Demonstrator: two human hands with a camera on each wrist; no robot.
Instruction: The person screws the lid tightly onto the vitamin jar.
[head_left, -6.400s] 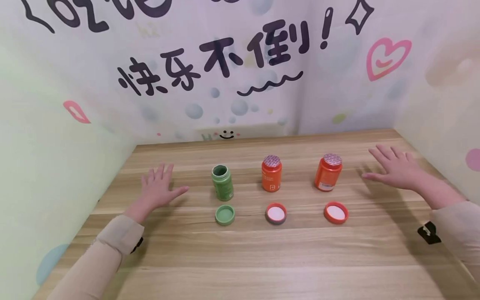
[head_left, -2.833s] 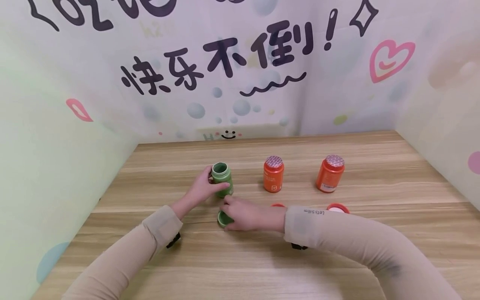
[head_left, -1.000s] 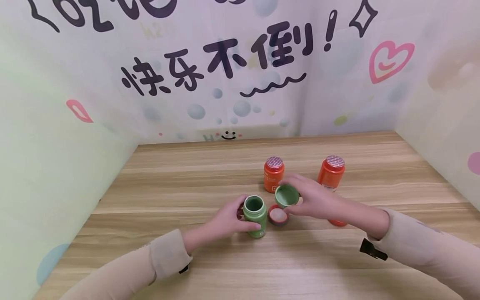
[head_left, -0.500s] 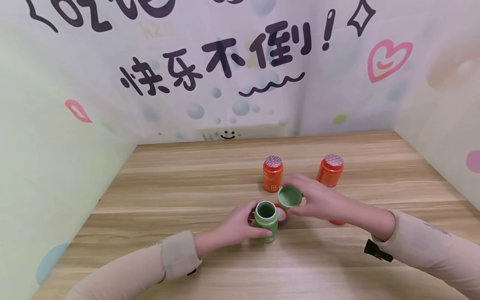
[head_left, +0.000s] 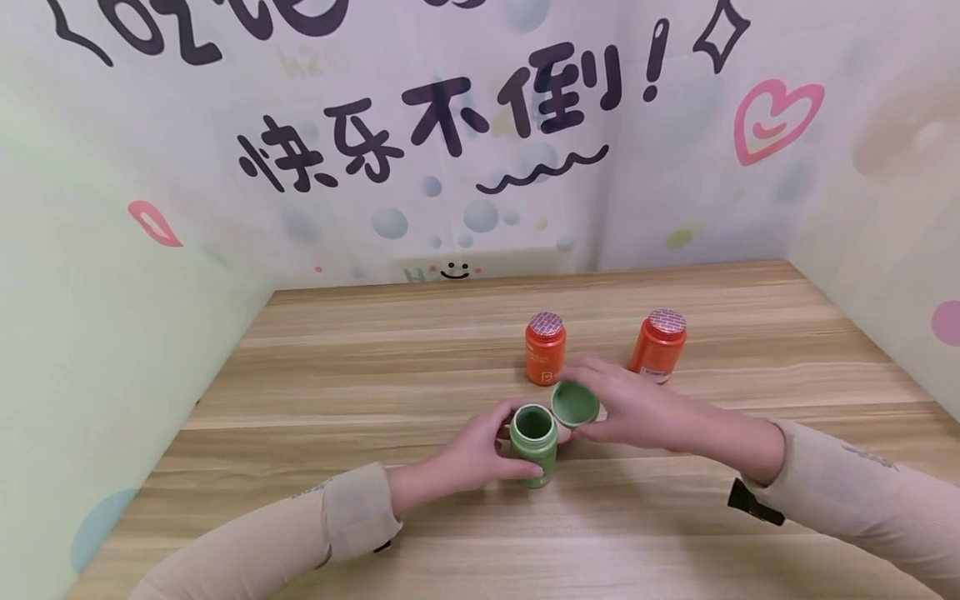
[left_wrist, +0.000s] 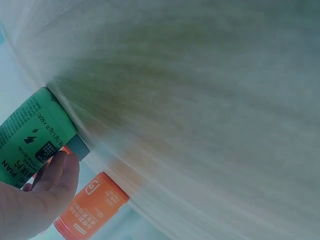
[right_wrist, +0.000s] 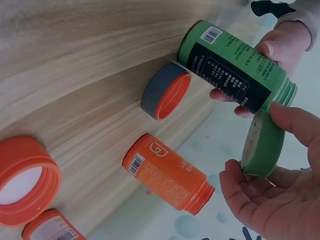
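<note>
The left hand [head_left: 480, 454] grips an uncapped green bottle [head_left: 534, 450], upright in the head view, fingers behind and thumb in front. Between thumb and fingertips, the right hand [head_left: 637, 404] holds a green lid [head_left: 575, 405], its hollow side toward the head camera. In the right wrist view the lid [right_wrist: 264, 144] is right by the mouth of the green bottle [right_wrist: 235, 65]; whether they touch I cannot tell. The left wrist view has the left hand [left_wrist: 42, 200] around the green bottle [left_wrist: 37, 135]. Below the lid, a dark-sided lid with red inside [right_wrist: 166, 91] lies on the table.
Behind the hands stand two orange bottles with patterned tops, one in the middle [head_left: 545, 350] and one further right [head_left: 658, 346]. An orange lid [right_wrist: 27, 181] lies on the wooden table [head_left: 360, 358], mostly hidden by the right hand in the head view. A printed cloth [head_left: 442, 192] hangs behind.
Since the earliest frame, the left hand has taken hold of the green bottle and brought it right and nearer; the right hand has picked up the green lid. Over the last half second both moved only slightly.
</note>
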